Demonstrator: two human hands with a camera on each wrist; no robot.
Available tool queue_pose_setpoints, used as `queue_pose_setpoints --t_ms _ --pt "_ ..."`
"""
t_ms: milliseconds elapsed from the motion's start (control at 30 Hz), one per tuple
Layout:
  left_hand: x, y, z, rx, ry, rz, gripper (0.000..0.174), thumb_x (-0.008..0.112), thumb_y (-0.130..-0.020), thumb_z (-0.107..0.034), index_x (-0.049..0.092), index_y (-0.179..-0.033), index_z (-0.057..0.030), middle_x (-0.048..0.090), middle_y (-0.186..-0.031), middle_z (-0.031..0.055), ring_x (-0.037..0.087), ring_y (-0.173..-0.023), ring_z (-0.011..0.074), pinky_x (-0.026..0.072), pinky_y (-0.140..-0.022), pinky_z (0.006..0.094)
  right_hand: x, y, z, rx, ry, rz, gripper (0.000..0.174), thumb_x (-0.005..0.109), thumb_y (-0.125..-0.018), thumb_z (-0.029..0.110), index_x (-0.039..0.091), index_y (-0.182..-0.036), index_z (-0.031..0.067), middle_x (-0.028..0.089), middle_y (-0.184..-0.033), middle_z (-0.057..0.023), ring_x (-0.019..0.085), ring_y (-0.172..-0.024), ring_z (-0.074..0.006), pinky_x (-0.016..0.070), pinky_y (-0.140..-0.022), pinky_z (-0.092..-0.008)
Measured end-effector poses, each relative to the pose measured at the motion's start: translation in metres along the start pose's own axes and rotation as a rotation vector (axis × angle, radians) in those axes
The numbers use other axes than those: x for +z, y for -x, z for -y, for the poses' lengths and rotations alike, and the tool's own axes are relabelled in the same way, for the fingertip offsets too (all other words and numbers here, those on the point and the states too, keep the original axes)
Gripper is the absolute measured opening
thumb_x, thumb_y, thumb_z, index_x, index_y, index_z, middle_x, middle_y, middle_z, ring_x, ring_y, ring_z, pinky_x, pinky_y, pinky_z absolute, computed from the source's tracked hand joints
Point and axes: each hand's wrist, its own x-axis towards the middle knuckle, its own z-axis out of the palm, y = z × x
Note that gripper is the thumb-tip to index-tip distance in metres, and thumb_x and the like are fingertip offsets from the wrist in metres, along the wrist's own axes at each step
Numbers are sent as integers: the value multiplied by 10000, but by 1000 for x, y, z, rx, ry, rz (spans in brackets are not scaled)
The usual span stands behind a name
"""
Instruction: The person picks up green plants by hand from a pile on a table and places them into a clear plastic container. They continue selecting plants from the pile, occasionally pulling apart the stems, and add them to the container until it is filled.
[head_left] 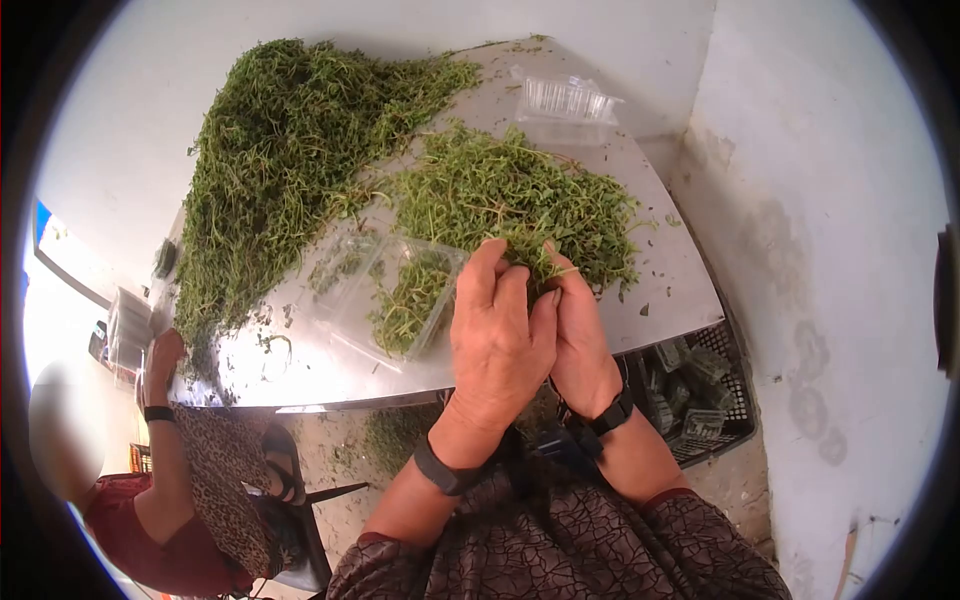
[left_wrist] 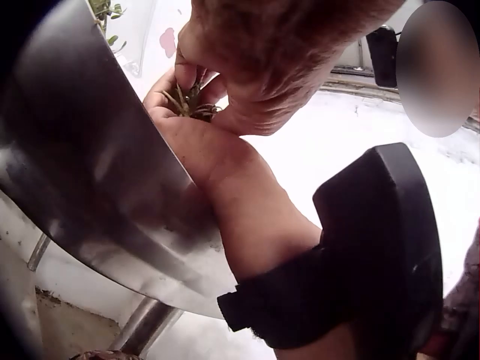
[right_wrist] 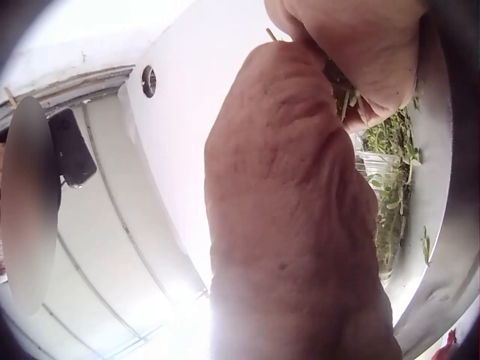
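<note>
Both hands meet at the near side of a loose green herb pile [head_left: 510,190]. My left hand [head_left: 500,325] has its fingers curled around a small bunch of stems, and my right hand [head_left: 580,345] cups the same bunch from the other side. In the left wrist view the stems [left_wrist: 193,105] stick out between the fingers of the left hand [left_wrist: 262,64] and right hand [left_wrist: 217,157]. The right wrist view shows stem ends [right_wrist: 352,97] between the right hand [right_wrist: 289,180] and left hand [right_wrist: 367,49]. An open clear container [head_left: 440,285] with herbs lies left of the hands.
A larger herb heap [head_left: 270,150] covers the table's left side. Clear plastic trays [head_left: 568,102] sit at the back. A black crate [head_left: 735,400] with filled containers stands below the right edge. Another person [head_left: 165,490] is at the lower left, a hand by stacked containers [head_left: 128,330].
</note>
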Motion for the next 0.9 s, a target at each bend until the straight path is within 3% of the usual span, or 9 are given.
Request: queue_pose_setpoints --t_ms 267,467,633,767,900 --pt "-1 -3 4 3 -1 -29 135 648 -764 69 608 -893 67 570 -1177 194 635 -913 309 549 -735 383 -1 -1 0 39 -28 -79 254 515 -1011 252 600 -1129 44 656 -1071 -67 624 -955 -172 521 -870 -319" --pt "-4 -9 5 6 114 -112 82 634 -802 74 612 -877 47 612 -1126 171 651 -870 264 551 -709 348 -3 -2 0 13 -99 46 271 482 -1024 251 583 -1145 31 647 -1080 -71 621 -996 -184 521 -897 -329" --pt "-16 -15 1 -148 293 -85 32 651 -844 28 623 -858 24 622 -1132 145 649 -914 217 542 -751 324 4 1 2 26 -66 19 331 446 -1037 282 573 -1184 15 647 -1146 -120 625 -1052 -205 515 -922 -331" --pt "-33 -20 12 -158 317 -118 30 646 -833 26 629 -857 26 619 -1133 161 643 -924 231 538 -740 338 0 -1 3 75 -166 66 361 428 -1041 285 567 -1202 -7 639 -1182 -149 635 -1062 -230 531 -912 -353" --pt "-55 -25 22 -311 425 -209 32 643 -857 -17 636 -852 14 630 -1134 147 630 -971 225 511 -811 320 4 0 4 84 -34 24 390 411 -1044 284 556 -1216 -35 639 -1180 -160 649 -1060 -260 562 -871 -379"
